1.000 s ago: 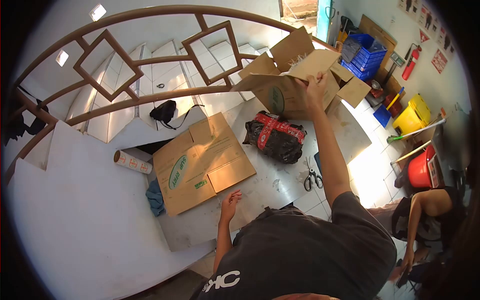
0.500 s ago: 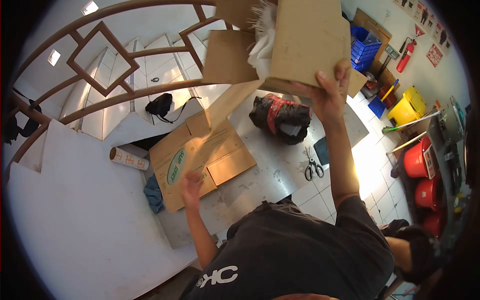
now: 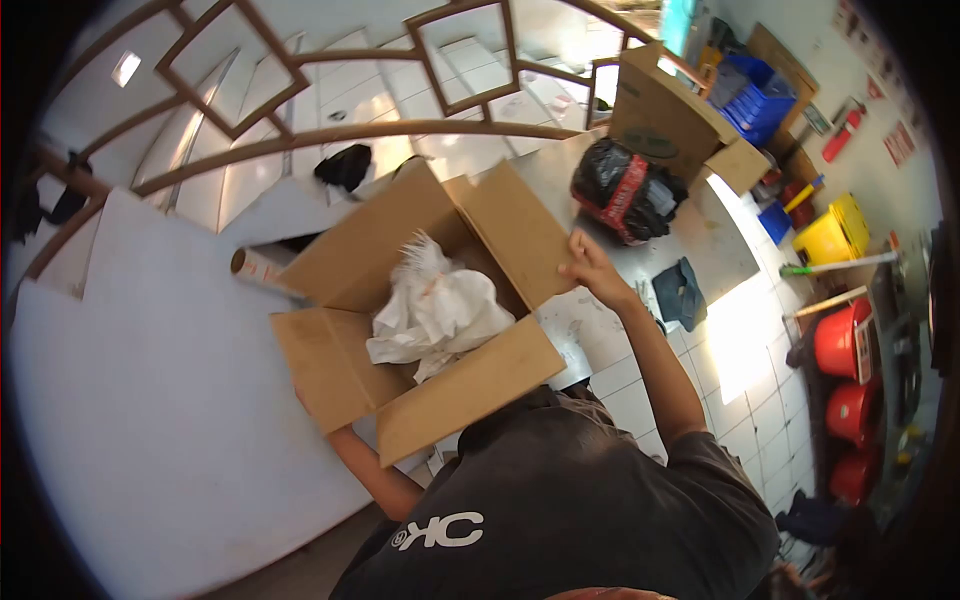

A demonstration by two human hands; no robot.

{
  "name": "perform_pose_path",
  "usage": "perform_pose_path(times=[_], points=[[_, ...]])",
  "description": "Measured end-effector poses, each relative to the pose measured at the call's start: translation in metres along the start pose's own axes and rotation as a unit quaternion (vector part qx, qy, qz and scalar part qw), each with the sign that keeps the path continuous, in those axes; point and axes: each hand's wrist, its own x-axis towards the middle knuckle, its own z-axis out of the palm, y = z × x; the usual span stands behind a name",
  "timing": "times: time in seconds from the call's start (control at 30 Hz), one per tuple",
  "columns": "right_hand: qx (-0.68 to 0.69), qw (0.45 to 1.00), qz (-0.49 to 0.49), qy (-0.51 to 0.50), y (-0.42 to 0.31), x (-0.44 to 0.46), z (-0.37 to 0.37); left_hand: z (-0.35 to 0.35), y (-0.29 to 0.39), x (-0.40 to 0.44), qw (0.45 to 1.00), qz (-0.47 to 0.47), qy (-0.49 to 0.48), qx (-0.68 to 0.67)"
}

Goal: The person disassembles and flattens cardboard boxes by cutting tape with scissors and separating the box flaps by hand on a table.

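An open cardboard box [image 3: 470, 385] stands in front of me on the table, its flaps spread outward. Inside lies a crumpled white sack [image 3: 445, 310] with a frayed top edge. My right hand [image 3: 595, 270] grips the edge of the right flap, thumb and fingers closed on it. Most of my left hand [image 3: 301, 396] is behind the left flap, so its fingers are hidden; only a sliver shows beside the cardboard. Past my right hand sits a bundle wrapped in black plastic [image 3: 655, 210] with red tape around it.
Another cardboard box [image 3: 660, 110] stands at the table's far right. A dark cloth-like piece [image 3: 679, 295] lies on the metal table [image 3: 715, 255]. A printed roll [image 3: 262, 268] is at left, near a white surface [image 3: 180, 400]. A brown railing [image 3: 360, 130] runs behind; red buckets [image 3: 845, 340] line the right.
The box has come down from high in front of me and turned so its open top faces me, showing the white sack. My left hand, free before, is now behind the left flap.
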Motion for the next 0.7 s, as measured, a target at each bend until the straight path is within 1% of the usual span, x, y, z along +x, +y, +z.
perform_pose_path(times=[0.03, 0.07, 0.1, 0.13, 0.17, 0.2, 0.23, 0.27, 0.3, 0.33, 0.37, 0.4, 0.43, 0.47, 0.5, 0.53, 0.57, 0.6, 0.63, 0.7], points=[[0.001, 1.0, 0.01, -0.021, 0.023, 0.007, -0.004, -0.01, -0.006, -0.014, 0.999, 0.002, -0.001, 0.032], [-0.061, 0.997, -0.004, -0.038, 0.048, 0.013, -0.009, -0.041, -0.048, -0.033, 0.982, -0.051, 0.18, -0.017], [-0.121, 0.991, -0.017, -0.059, 0.066, 0.016, -0.008, -0.059, -0.071, -0.056, 0.925, -0.1, 0.36, -0.068], [-0.2, 0.978, 0.001, -0.056, 0.062, 0.015, -0.005, -0.062, -0.074, -0.073, 0.907, -0.158, 0.387, 0.051], [-0.279, 0.959, 0.015, -0.054, 0.041, 0.014, 0.003, -0.062, -0.076, -0.085, 0.872, -0.219, 0.406, 0.164], [-0.55, 0.83, -0.081, 0.047, 0.012, 0.01, 0.032, -0.057, -0.075, -0.094, 0.859, -0.227, 0.428, 0.163], [-0.757, 0.61, -0.177, 0.15, -0.013, 0.005, 0.067, -0.051, -0.074, -0.095, 0.867, -0.263, 0.395, 0.154], [-0.747, 0.626, -0.179, 0.134, -0.023, 0.017, 0.087, -0.048, -0.075, -0.093, 0.877, -0.294, 0.352, 0.144], [-0.679, 0.695, -0.233, 0.047, -0.024, 0.026, 0.106, -0.053, -0.077, -0.096, 0.878, -0.294, 0.35, 0.143], [-0.598, 0.749, -0.283, -0.039, -0.024, 0.034, 0.123, -0.06, -0.086, -0.102, 0.876, -0.286, 0.375, 0.096], [-0.565, 0.795, -0.191, -0.116, -0.017, 0.044, 0.139, -0.064, -0.093, -0.107, 0.872, -0.278, 0.4, 0.049], [-0.521, 0.827, -0.094, -0.19, 0.0, 0.052, 0.158, -0.069, -0.098, -0.115, 0.874, -0.278, 0.396, 0.048], [-0.635, 0.745, -0.107, -0.171, 0.022, 0.055, 0.176, -0.074, -0.103, -0.121, 0.878, -0.257, 0.396, 0.078], [-0.741, 0.645, -0.12, -0.144, 0.049, 0.063, 0.186, -0.076, -0.109, -0.12, 0.884, -0.229, 0.394, 0.103], [-0.697, 0.669, -0.038, -0.253, 0.087, 0.074, 0.188, -0.078, -0.112, -0.12, 0.89, -0.219, 0.388, 0.095], [-0.637, 0.683, 0.047, -0.355, 0.126, 0.085, 0.187, -0.081, -0.113, -0.123, 0.889, -0.229, 0.383, 0.102], [-0.628, 0.697, 0.021, -0.346, 0.162, 0.086, 0.189, -0.082, -0.115, -0.126, 0.888, -0.24, 0.376, 0.113], [-0.617, 0.712, -0.007, -0.335, 0.18, 0.086, 0.192, -0.083, -0.116, -0.13, 0.885, -0.233, 0.384, 0.119], [-0.624, 0.713, -0.011, -0.32, 0.173, 0.088, 0.195, -0.085, -0.119, -0.134, 0.883, -0.227, 0.391, 0.125], [-0.554, 0.78, -0.066, -0.282, 0.143, 0.089, 0.198, -0.081, -0.119, -0.139, 0.877, -0.214, 0.423, 0.077]])
